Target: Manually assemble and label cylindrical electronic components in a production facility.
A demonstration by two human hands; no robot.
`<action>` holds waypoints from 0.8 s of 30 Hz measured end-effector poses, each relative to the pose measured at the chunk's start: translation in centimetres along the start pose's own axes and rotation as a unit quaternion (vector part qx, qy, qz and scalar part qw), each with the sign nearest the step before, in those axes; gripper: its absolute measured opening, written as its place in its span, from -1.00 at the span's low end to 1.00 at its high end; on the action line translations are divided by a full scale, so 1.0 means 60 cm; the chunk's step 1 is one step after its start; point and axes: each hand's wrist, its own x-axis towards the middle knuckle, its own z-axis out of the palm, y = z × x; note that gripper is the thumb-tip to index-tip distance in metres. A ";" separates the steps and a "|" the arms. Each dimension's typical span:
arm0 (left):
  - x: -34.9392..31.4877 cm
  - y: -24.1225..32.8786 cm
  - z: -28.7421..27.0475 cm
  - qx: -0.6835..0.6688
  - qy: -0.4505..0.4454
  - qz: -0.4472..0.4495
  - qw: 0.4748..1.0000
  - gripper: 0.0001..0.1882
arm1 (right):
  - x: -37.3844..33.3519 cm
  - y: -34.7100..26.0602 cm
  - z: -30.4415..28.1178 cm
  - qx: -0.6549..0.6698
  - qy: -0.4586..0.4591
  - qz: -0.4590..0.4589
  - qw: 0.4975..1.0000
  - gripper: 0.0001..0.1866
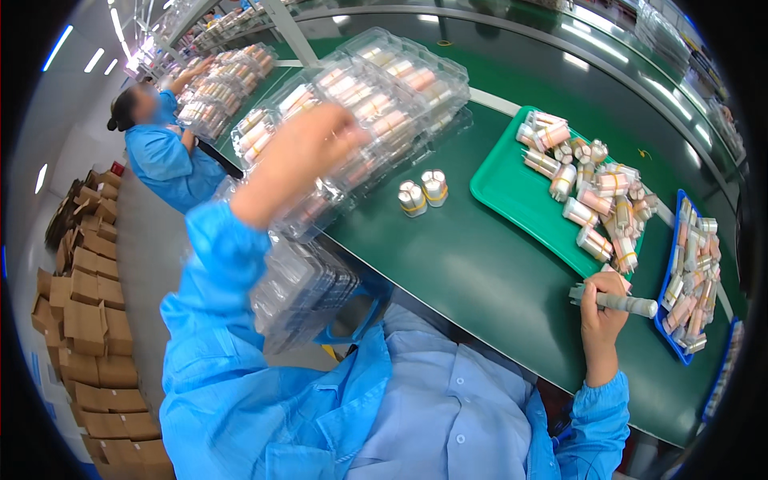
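Observation:
My left hand (308,148), smeared by motion, is over a stack of clear plastic blister trays (458,80) filled with bundles of small pale pink and white cylinders. Whether its fingers hold anything is hidden. Low on the right, my right hand (602,320) is closed around a pale grey, rod-like thing (638,306) with a rounded end, beside the green tray's near corner. Two upright cylinder bundles (422,194) with yellow bands stand side by side on the green table. Many more banded bundles (594,200) lie loosely in the green tray (500,204).
A blue tray (666,326) of similar pieces stands at the right. Empty clear trays (300,300) are stacked below the table's left edge. A co-worker (172,152) in blue reaches over more filled trays (232,84). Cardboard boxes (88,312) line the floor at far left.

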 end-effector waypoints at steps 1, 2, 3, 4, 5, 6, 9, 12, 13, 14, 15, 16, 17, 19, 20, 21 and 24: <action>-0.036 0.029 0.034 -0.009 0.026 0.033 0.999 -0.58 | 0.002 -0.003 0.002 0.001 0.002 -0.005 1.000 -0.90; -0.068 0.049 0.070 -0.014 0.051 0.064 0.997 -0.50 | 0.004 -0.007 0.005 0.001 0.002 -0.010 1.000 -0.91; -0.090 0.068 0.104 -0.018 0.037 0.009 0.999 -0.34 | 0.004 -0.007 0.005 0.003 0.000 -0.013 1.000 -0.91; -0.106 0.072 0.144 -0.038 0.089 0.004 0.995 -0.27 | 0.004 -0.009 0.008 0.006 -0.002 -0.015 1.000 -0.91; -0.114 0.070 0.185 -0.072 0.100 -0.036 0.992 -0.25 | 0.007 -0.010 0.011 0.010 -0.004 -0.019 1.000 -0.91; -0.115 0.064 0.224 -0.089 0.128 -0.072 0.985 -0.27 | 0.007 -0.009 0.013 0.009 -0.005 -0.020 1.000 -0.91; -0.102 0.059 0.287 -0.318 0.146 -0.155 0.924 -0.41 | 0.001 0.001 0.012 0.010 -0.004 -0.019 1.000 -0.91; -0.109 0.067 0.242 -0.233 0.214 -0.114 0.942 -0.49 | 0.001 0.001 0.010 0.013 -0.013 -0.010 1.000 -0.87; -0.112 0.067 0.212 -0.200 0.230 -0.095 0.948 -0.49 | 0.001 0.003 0.010 0.017 -0.010 -0.004 1.000 -0.89; -0.101 0.052 0.170 -0.173 0.257 -0.054 0.949 -0.50 | 0.000 0.003 0.008 0.019 -0.005 0.004 1.000 -0.90; -0.085 0.038 0.122 -0.096 0.278 -0.056 0.954 -0.52 | -0.003 0.001 0.005 0.016 -0.001 0.015 1.000 -0.91; -0.058 0.016 0.070 -0.069 0.271 -0.057 0.959 -0.54 | -0.008 -0.002 0.001 0.011 0.000 0.020 1.000 -0.91; -0.029 -0.034 0.028 -0.029 0.299 -0.029 0.953 -0.57 | -0.007 -0.004 0.005 0.017 -0.008 0.020 1.000 -0.90; 0.032 -0.143 -0.042 0.120 0.281 -0.005 0.952 -0.58 | -0.002 -0.006 0.012 0.024 -0.012 0.006 1.000 -0.89; 0.062 -0.202 -0.058 0.158 0.239 -0.027 0.958 -0.57 | 0.000 -0.005 0.013 0.019 -0.015 -0.006 1.000 -0.89; 0.082 -0.252 -0.066 0.198 0.194 -0.052 0.959 -0.56 | 0.001 -0.002 0.016 0.015 -0.019 -0.018 1.000 -0.88; 0.118 -0.332 -0.063 0.217 0.029 -0.137 0.966 -0.59 | 0.004 0.003 0.018 0.011 -0.008 -0.010 1.000 -0.87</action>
